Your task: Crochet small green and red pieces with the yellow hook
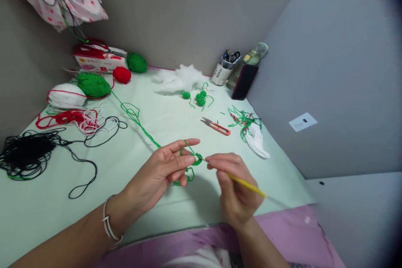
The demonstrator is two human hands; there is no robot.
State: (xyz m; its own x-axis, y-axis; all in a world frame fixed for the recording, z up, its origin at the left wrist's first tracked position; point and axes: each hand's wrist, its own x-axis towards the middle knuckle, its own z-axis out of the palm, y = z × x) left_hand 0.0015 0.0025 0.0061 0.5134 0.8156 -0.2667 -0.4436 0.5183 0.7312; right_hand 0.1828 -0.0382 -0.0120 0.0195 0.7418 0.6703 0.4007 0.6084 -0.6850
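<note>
My left hand (166, 167) pinches a small green crochet piece (197, 160), with green yarn (138, 121) looped over its raised forefinger. That strand runs back across the pale green table (176, 121) to a green yarn ball (93, 84). My right hand (234, 184) grips a yellow-handled crochet hook (246, 183), its tip set into the green piece. Both hands hover just above the table's near edge.
White (66, 95), red (122, 74) and a second green (137, 62) yarn ball lie at the back left, with a black yarn tangle (28, 153) on the left. Red snips (216, 126), small green pieces (199, 97), stuffing (180, 77), yarn scraps (245, 120) and a pen jar (223, 69) lie beyond.
</note>
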